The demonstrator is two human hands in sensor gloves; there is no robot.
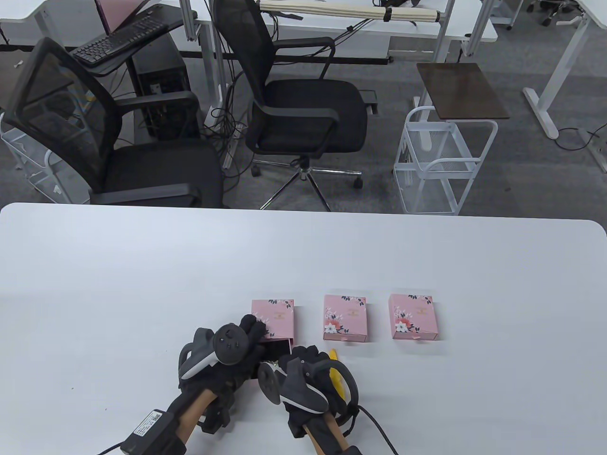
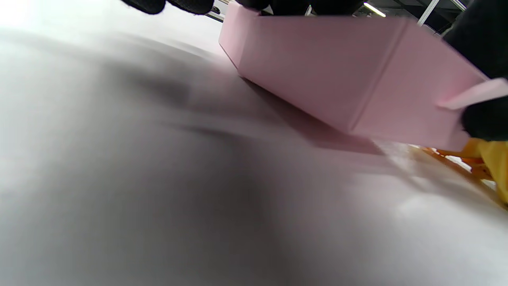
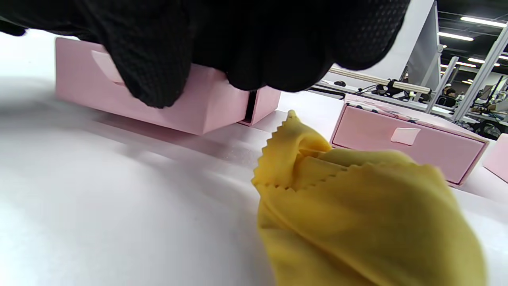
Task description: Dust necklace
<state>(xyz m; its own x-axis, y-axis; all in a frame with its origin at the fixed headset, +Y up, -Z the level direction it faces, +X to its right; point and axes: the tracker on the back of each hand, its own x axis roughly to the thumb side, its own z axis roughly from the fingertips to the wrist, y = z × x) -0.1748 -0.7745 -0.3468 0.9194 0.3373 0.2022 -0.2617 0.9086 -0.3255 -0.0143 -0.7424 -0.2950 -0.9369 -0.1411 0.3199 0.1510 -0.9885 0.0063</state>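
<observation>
- Left hand (image 1: pixel 223 353), low in the table view just left of centre, fingers curled over the near end of the left pink box (image 1: pixel 275 316); gripping its sleeve, tracker on the back of the hand facing up.
- Right hand (image 1: pixel 308 379), just right of the left one, fingers (image 3: pixel 158 51) bent down onto the front wall of the pulled-out drawer (image 3: pixel 190 99) beside its small pull tab; pinching or only pressing, cannot tell; same hand bunching a yellow cloth (image 3: pixel 357 214) under the palm, a sliver of it showing at the hand's right edge in the table view.
- Drawer slid part-way out of the sleeve toward the bottom of the frame; dark lining visible between the two hands.
- Necklace (image 1: pixel 271 365): only a small pale glint in the open drawer, between the hands; too small to make out any more.
- Left wrist view: pink side wall of the box across the upper right, black fingertips at the top edge, yellow cloth at the right edge; much blurred.
- Two more pink floral boxes, middle box (image 1: pixel 345 316) and right box (image 1: pixel 413 316), in a row to the right, closed, apart from each other and from the hands.
- All on a white table (image 1: pixel 142 284); beyond its far edge, upper frame, two black office chairs (image 1: pixel 303 109), a white wire cart (image 1: pixel 441 161), a keyboard (image 1: pixel 118 40) at upper left.
</observation>
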